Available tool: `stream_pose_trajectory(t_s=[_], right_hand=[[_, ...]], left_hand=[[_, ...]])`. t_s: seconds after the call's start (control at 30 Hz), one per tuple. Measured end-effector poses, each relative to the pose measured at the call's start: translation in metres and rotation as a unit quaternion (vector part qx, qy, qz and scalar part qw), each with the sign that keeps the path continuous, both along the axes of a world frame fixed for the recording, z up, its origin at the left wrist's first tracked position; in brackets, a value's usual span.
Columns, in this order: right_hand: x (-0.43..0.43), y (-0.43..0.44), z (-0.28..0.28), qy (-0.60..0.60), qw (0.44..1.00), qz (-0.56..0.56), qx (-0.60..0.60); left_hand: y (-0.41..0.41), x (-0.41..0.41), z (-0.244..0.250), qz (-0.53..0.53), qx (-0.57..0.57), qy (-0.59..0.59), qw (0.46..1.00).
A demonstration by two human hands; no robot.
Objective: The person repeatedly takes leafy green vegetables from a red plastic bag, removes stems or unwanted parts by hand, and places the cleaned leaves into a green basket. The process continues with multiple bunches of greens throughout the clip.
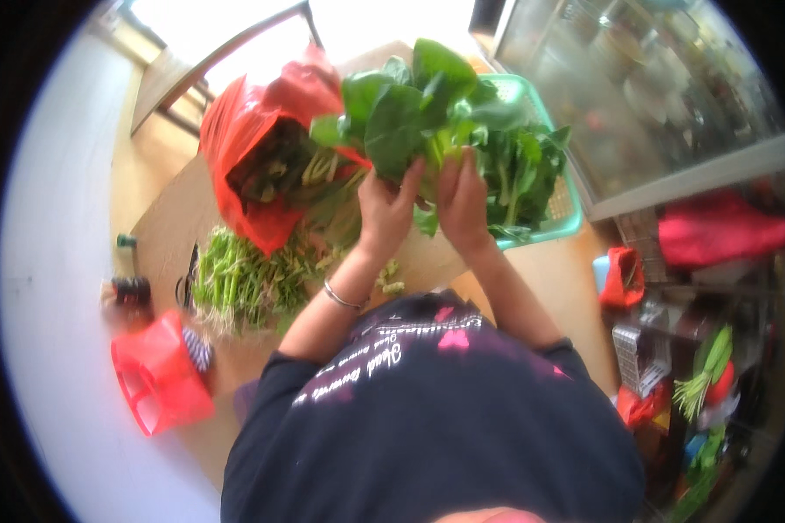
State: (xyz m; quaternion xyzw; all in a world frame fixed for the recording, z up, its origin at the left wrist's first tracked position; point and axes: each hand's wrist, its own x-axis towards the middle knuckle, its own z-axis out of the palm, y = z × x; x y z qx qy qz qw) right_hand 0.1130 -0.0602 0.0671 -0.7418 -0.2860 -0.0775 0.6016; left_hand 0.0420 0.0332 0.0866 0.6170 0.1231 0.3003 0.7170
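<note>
Both my hands hold a bunch of leafy greens (399, 124) by its pale stems, with the broad leaves spread away from me. My left hand (389, 202) grips the stem side on the left, and my right hand (461, 196) pinches the stems on the right. Behind my right hand, a mint-green plastic basket (572, 202) contains more leafy greens (526, 176). To the left of my hands lies a red plastic bag (235, 150), its mouth towards me, with dark greens and stems inside. The lower ends of the held stems are partly hidden by my fingers.
A pile of green stalks with roots (235, 281) lies on the table (176, 209), left of my arm. Further left are a dark jar (131, 291) and a red bag (163, 379). A glass-fronted cabinet (628, 98) stands right. More greens (706, 372) lie at lower right.
</note>
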Motion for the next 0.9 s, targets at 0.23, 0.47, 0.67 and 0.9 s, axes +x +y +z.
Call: stream_pose_trajectory(t_s=[0.23, 0.47, 0.67, 0.9], right_hand=[[0.060, -0.071, 0.016, 0.294, 0.954, 0.060, 0.000], [0.044, -0.063, -0.023, 0.312, 0.933, 0.023, 0.179], [0.076, -0.077, -0.038, 0.369, 0.855, 0.001, 0.365], [0.035, -0.069, -0.001, 0.153, 0.977, 0.073, 0.132]], left_hand=[[-0.031, 0.018, -0.032, -0.137, -0.083, -0.002, 0.987], [-0.041, 0.053, -0.014, -0.191, -0.100, 0.019, 0.976], [-0.063, 0.039, -0.031, -0.125, 0.043, -0.023, 0.991], [-0.050, 0.073, -0.010, -0.124, -0.039, 0.026, 0.991]])
